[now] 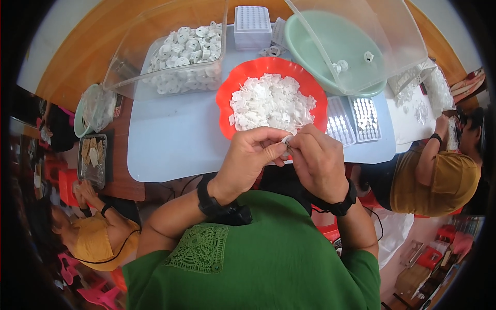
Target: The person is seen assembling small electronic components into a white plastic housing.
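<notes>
A small white plastic piece (286, 139) is pinched between the fingertips of the left hand (251, 155) and right hand (316, 160), both grips clenched on it, at the red bowl's (243, 77) 6 o'clock rim. Its long axis and pointing direction cannot be told.

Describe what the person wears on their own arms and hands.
Both hands, left hand and right hand, are bare, without gloves. Each wrist carries a black band, with a thin dark cable running from it. The forearms are uncovered; a green top with a lace patch ends in short sleeves.
</notes>
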A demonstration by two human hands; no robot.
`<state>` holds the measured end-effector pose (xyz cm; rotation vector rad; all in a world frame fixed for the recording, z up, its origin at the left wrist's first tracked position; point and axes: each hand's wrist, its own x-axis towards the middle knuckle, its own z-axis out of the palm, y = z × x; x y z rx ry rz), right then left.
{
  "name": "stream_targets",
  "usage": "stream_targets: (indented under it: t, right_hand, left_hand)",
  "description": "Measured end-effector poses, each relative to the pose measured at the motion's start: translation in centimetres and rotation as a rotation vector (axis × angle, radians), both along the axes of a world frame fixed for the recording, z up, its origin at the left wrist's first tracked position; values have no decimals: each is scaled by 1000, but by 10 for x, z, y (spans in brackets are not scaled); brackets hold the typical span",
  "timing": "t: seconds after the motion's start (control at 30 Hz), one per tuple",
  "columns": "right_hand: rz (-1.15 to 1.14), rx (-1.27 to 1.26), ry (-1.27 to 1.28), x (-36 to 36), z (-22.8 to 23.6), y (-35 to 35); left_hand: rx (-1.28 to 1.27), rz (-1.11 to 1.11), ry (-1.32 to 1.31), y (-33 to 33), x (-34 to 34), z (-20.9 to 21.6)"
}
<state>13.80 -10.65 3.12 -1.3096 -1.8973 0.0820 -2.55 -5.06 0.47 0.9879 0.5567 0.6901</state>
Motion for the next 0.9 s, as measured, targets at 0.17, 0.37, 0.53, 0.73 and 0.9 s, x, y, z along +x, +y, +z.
stream_targets:
  t: [0.17,0.37,0.53,0.73,0.9]
  right_hand:
    - [5,-18,94,2,-8,-2]
    - [-44,-491,654,9,-3,-3]
    - [-32,-496,854,0,-6,-5]
    - [-119,-228,647,-7,-5,-7]
    - [-113,-91,421,-6,-2,-7]
  left_hand:
    - [20,-11,18,0,1,0]
    - [167,-38,38,5,0,6]
    - [147,-47,46,5,-2,9]
    - [28,18,-14,2,2,7]
    - [61,0,-27,3,2,5]
